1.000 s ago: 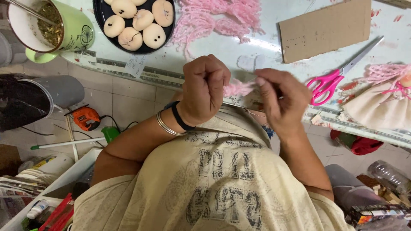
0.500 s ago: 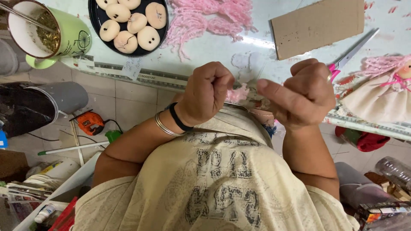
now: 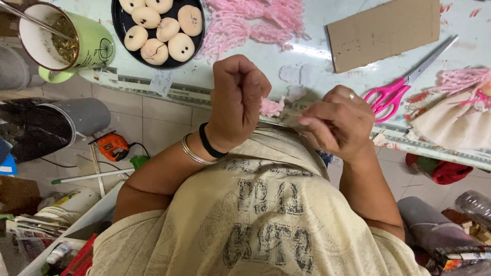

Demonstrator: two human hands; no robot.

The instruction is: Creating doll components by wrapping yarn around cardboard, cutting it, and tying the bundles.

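Single head view, steeply downward, close over table edge (image 3: 307, 51)

A home craft corner for doll-making.

Pink yarn tufts (image 3: 255, 23) at twelve o'clock, a tray of stuffed doll heads (image 3: 158, 30) at eleven, pink scissors (image 3: 394, 89) at two, tiled floor (image 3: 153, 122) cluttered beneath.

Pale glossy worktable (image 3: 317, 56), beige tiled floor (image 3: 153, 115) below

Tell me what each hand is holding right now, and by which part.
The left hand is fisted around one end of a pink yarn tuft. The right hand pinches something small at its fingertips; what it is cannot be told.
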